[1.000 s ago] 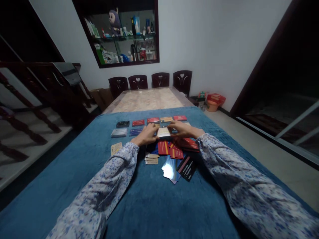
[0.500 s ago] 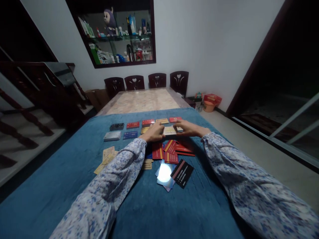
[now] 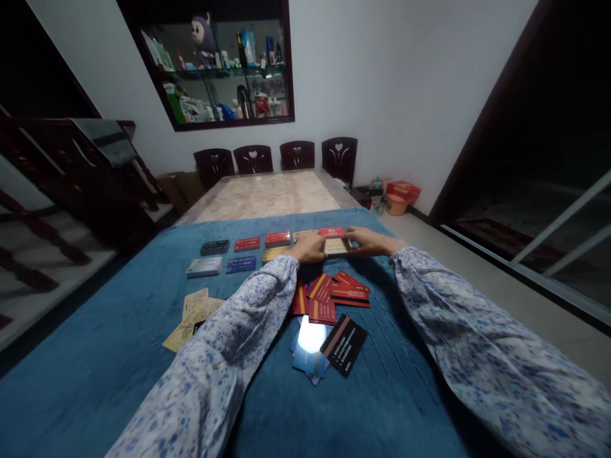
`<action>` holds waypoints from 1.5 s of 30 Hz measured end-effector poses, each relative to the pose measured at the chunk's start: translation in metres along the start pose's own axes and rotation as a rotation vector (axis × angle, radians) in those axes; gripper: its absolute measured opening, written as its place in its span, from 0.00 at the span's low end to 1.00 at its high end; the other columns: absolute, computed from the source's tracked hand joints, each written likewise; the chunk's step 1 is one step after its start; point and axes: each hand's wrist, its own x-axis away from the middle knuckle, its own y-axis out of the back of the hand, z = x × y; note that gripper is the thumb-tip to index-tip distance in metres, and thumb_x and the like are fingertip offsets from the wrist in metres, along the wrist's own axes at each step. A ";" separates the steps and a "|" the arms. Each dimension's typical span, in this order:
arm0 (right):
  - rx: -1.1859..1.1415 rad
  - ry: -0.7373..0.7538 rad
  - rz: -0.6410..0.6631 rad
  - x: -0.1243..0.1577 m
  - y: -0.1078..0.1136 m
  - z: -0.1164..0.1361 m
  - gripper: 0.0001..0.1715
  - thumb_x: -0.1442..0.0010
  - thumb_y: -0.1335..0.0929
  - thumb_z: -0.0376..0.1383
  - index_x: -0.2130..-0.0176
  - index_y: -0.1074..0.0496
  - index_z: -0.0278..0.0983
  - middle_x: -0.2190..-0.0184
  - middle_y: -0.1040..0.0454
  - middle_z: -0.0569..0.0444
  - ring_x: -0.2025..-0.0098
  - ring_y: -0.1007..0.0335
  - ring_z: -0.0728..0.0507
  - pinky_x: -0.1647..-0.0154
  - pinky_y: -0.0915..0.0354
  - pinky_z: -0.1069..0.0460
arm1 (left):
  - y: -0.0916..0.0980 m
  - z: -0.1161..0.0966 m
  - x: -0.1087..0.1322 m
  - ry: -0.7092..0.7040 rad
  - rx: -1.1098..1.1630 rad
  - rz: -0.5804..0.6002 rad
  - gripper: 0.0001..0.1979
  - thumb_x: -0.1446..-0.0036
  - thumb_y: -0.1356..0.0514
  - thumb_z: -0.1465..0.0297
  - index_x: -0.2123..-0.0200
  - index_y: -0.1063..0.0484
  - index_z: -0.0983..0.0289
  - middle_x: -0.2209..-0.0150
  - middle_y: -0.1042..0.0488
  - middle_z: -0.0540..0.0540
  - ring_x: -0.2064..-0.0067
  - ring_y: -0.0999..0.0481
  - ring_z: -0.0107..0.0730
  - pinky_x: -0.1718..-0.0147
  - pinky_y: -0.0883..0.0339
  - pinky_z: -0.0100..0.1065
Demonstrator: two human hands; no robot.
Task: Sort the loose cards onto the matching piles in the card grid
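Both of my hands meet over a pale beige card stack (image 3: 336, 245) on the blue blanket (image 3: 119, 356). My left hand (image 3: 311, 247) pinches its left end with closed fingers, and my right hand (image 3: 371, 241) grips its right end. The stack sits at the right of two rows of card stacks: a dark stack (image 3: 214, 247), red stacks (image 3: 247, 243), a silver stack (image 3: 204, 266) and a blue stack (image 3: 241, 264). Closer to me lies a loose heap of red cards (image 3: 334, 294), a black card (image 3: 344, 343) and a shiny bluish card (image 3: 309, 346).
Yellowish cards (image 3: 191, 315) lie loose at the left of my sleeve. Beyond the blanket is a bare marble tabletop (image 3: 267, 194) with several dark chairs (image 3: 296, 154) against the wall. A glass cabinet (image 3: 214, 63) hangs above. An orange basin (image 3: 397, 202) stands on the floor at right.
Both hands have carried the beige stack forward and to the right, from over the red heap to the right end of the rows. The view has shifted, showing more yellowish cards.
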 end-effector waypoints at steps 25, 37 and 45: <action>0.085 -0.125 0.119 -0.019 -0.018 -0.016 0.15 0.45 0.31 0.32 0.58 0.20 0.36 0.59 0.19 0.46 0.60 0.24 0.41 0.61 0.35 0.52 | -0.009 -0.007 -0.031 -0.056 0.050 0.142 0.10 0.46 0.39 0.77 0.63 0.18 0.69 0.59 0.16 0.64 0.55 0.18 0.43 0.53 0.26 0.33; 0.118 -0.148 0.164 -0.025 -0.019 -0.009 0.12 0.43 0.31 0.31 0.61 0.18 0.37 0.61 0.17 0.47 0.61 0.22 0.42 0.63 0.35 0.54 | -0.016 -0.004 -0.036 -0.059 0.100 0.124 0.10 0.49 0.39 0.80 0.66 0.18 0.69 0.64 0.16 0.63 0.61 0.19 0.41 0.58 0.26 0.32; 0.133 -0.166 0.157 -0.024 -0.017 -0.004 0.12 0.42 0.31 0.31 0.60 0.18 0.36 0.59 0.17 0.44 0.59 0.22 0.39 0.60 0.34 0.52 | -0.018 -0.005 -0.033 -0.069 0.022 0.122 0.11 0.46 0.40 0.77 0.61 0.19 0.69 0.58 0.17 0.65 0.55 0.19 0.43 0.51 0.27 0.36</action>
